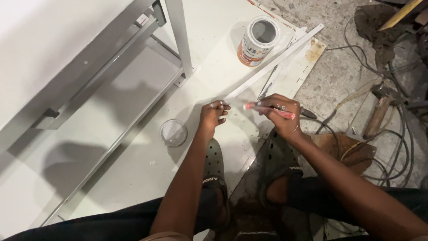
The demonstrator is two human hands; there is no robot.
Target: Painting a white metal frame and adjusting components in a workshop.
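Looking down, I've got a white painted board (133, 178) covering most of the floor, w/ hard shadows across it, so light's strong and from above. A grey metal frame (133, 53) w/ an upright post stands on it, upper left. Right side is bare rough concrete floor (330, 71), dusty and stained. Tangle of dark cables (392, 147) lies there, plus a hammer (379, 114) w/ wooden handle. Can't tell any walls or windows.
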